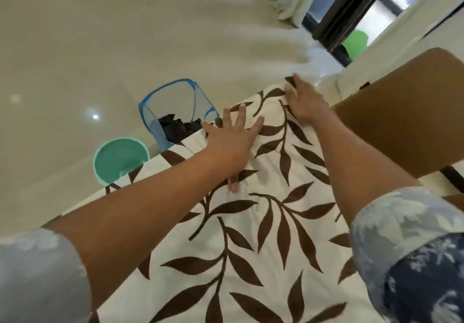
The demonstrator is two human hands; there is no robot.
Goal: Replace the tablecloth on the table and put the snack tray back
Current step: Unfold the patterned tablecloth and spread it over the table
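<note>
floor (100, 33): shiny pale tile, takes up most of the top half of the view

cloth (251, 247): cream with brown leaf sprigs, already spread over the table and covering everything I can see of it. The top itself is hidden underneath. Looks mostly flat, with a few soft ripples near the far edge.

chair (401, 121): brown back, just beside the cloth on the right

hamper (170, 111): blue mesh pop-up on the floor past the far edge, with dark fabric (180, 126) bunched in the bottom. My guess is that's the old cloth, but I can't confirm it.

basin (118, 157): teal, on the floor next to the hamper, partly cut off by the cloth edge

left hand (231, 141): palm down, fingers straight and fanned out, pressing flat on the cloth near the far edge. Nothing gripped.

right hand (307, 104): out at the far corner, touching the cloth. It's blurry there, so I can't tell if it's pinching the corner or just lying on it.

tray: not in view anywhere

done so far: new cloth is on, I'd say past halfway

left to do: finish smoothing and squaring that far corner, then fetch the tray and set it on top
</note>
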